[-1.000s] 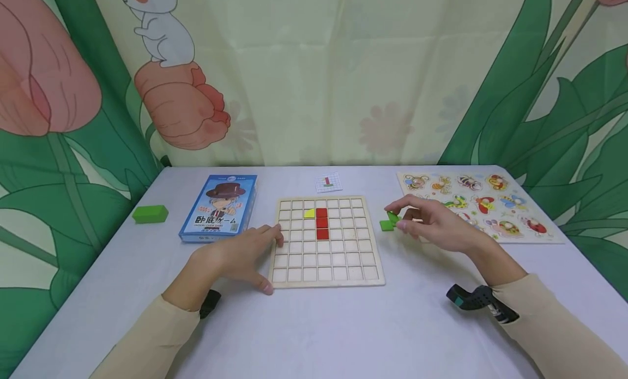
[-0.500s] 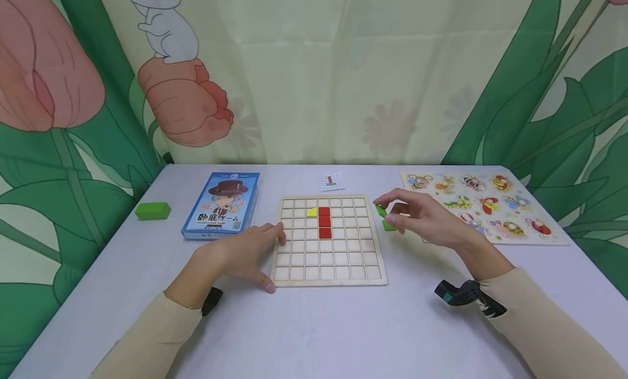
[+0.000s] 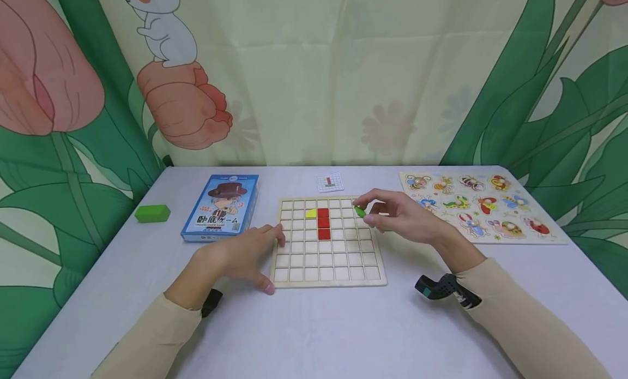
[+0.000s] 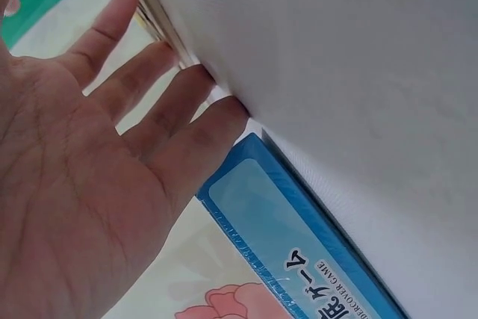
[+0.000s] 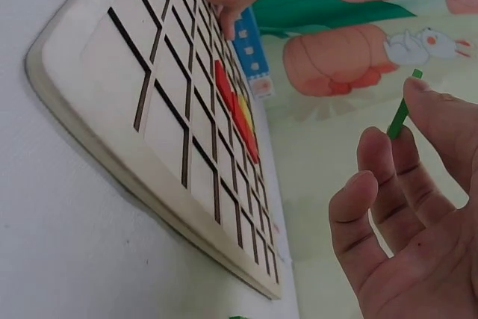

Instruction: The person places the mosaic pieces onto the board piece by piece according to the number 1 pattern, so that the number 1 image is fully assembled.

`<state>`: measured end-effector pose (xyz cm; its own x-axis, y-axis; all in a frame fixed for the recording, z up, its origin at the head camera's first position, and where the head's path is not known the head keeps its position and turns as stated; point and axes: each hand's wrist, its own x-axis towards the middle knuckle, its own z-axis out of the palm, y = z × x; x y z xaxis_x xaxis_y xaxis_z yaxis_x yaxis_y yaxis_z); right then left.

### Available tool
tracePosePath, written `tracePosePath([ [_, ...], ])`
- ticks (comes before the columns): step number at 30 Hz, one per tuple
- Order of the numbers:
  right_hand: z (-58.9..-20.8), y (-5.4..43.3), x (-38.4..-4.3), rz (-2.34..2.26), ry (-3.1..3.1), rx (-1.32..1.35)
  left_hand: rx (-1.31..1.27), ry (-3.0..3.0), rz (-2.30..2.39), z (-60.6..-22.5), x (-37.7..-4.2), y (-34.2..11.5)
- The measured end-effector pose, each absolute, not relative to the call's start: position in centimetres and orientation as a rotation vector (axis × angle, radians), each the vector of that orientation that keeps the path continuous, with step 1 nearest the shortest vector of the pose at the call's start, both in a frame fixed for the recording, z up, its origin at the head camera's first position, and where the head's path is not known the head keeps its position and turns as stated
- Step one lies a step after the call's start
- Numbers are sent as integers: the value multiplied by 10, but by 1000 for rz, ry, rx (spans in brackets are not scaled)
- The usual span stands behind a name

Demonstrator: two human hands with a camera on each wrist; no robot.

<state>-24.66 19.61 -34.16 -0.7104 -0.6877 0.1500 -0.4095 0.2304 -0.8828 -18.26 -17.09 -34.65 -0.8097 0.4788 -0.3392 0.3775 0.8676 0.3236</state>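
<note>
Pinching a thin, flat green tile (image 3: 360,211) between the thumb and foremost fingertips of the right hand (image 3: 399,216), parting them only by the width of the tile. Holding it tilted in the air by the far right corner of a square, pale wooden board (image 3: 325,259) divided into grid cells. Bending the lower fingers loosely beneath the grip.

Showing in the grid, left of the grip, a column of three red square tiles (image 3: 324,223), and, in the cell just left of the topmost one, a small yellow tile (image 3: 311,213) with a slanting side.

Resting the left hand (image 3: 245,256) farther left of the grip, spreading thumb and fingers well apart, touching the left edge of the board with fingertips and setting the thumb at its near left corner.

Showing, beyond and left of the grip, a small white paper card (image 3: 329,182) printed with a grid and a red-and-green figure. Displaying, right of the grip, a flat, pale puzzle board (image 3: 483,204) covered in coloured cartoon insects. Showing, well left of the grip, a blue rectangular box (image 3: 221,207) picturing a brown-hatted character, and, farthest left, a solid green block (image 3: 152,214). Spreading a white cloth (image 3: 343,330) beneath everything.
</note>
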Motion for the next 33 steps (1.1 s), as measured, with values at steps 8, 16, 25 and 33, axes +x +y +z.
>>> tracePosePath([
  [8,-341,178,-251,-1481,2199,-1066,638,2625,319,-344,-181,-172],
  [16,-345,168,-255,-1504,2165,-1052,622,2622,323,-343,-181,-172],
  [25,-351,156,-255,-1498,2141,-1072,652,2617,316,-342,-182,-169],
  [33,-353,143,-254,-1442,2143,-1093,636,2621,319,-342,-181,-169],
])
